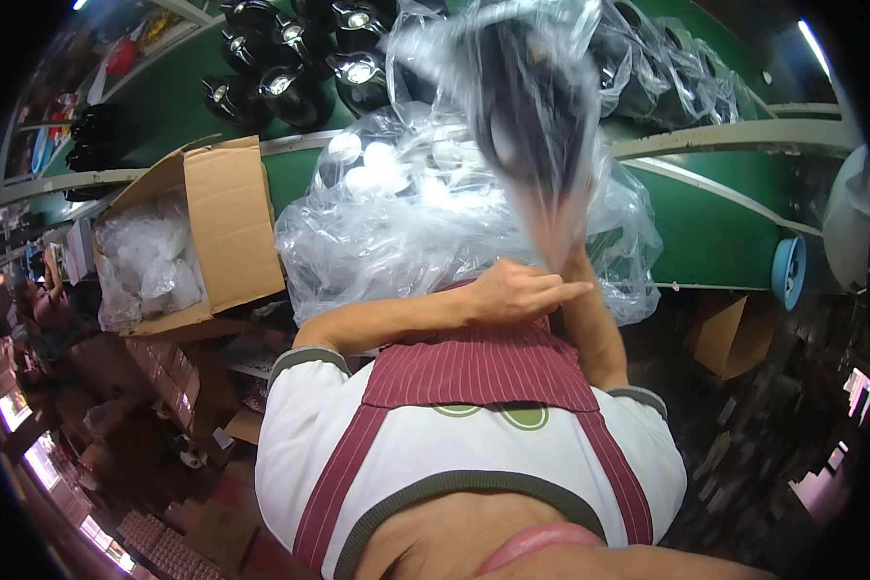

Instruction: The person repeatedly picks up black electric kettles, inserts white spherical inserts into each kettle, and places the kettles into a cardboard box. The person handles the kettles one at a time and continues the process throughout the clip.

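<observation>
A black rounded item (529,109) inside a clear plastic bag (587,80) is in front of me, blurred by motion. The bag narrows downward to my left hand (515,290), whose fingers pinch its tapered end. Seen through the plastic, my right hand (562,217) is behind or inside the bag, below the black item; its fingers are blurred. Beneath both hands lies a large heap of clear plastic bags (406,232), with shiny white round shapes (384,163) showing through at its back.
Glossy black pots (297,94) stand on the green table (167,101) at the back left. More black items in plastic (660,80) are at the back right. An open cardboard box (232,217) of plastic wrapping is at left. A blue basin (789,272) is at right; a person (51,297) is far left.
</observation>
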### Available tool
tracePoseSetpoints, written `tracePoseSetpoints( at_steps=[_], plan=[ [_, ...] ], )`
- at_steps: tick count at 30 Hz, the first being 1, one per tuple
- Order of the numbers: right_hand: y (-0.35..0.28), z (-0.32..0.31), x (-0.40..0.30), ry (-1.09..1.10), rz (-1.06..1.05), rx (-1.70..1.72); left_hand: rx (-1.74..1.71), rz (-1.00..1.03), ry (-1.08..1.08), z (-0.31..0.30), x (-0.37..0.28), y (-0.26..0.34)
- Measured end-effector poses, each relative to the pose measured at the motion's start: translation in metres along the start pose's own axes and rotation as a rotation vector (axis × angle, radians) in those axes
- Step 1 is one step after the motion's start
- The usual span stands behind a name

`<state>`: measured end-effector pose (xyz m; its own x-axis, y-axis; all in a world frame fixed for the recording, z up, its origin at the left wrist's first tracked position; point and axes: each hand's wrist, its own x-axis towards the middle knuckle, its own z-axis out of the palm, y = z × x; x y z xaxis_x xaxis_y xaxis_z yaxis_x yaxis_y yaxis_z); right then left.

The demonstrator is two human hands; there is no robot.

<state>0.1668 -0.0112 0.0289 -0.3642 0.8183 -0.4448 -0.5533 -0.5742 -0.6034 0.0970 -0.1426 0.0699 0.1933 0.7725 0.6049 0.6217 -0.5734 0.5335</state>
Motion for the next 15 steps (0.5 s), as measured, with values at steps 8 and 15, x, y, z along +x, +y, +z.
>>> tracePoseSetpoints(
  at_steps=[8,15],
  plan=[
    [-0.068,0.252,0.153,-0.386,-1.243,-0.997,-0.049,-0.423,0.172,-0.032,-0.014,-0.065],
    [-0.001,0.305,0.375,-0.107,-0.637,-2.231,-0.006,-1.015,0.552,-0.092,-0.039,-0.124]
  ],
)
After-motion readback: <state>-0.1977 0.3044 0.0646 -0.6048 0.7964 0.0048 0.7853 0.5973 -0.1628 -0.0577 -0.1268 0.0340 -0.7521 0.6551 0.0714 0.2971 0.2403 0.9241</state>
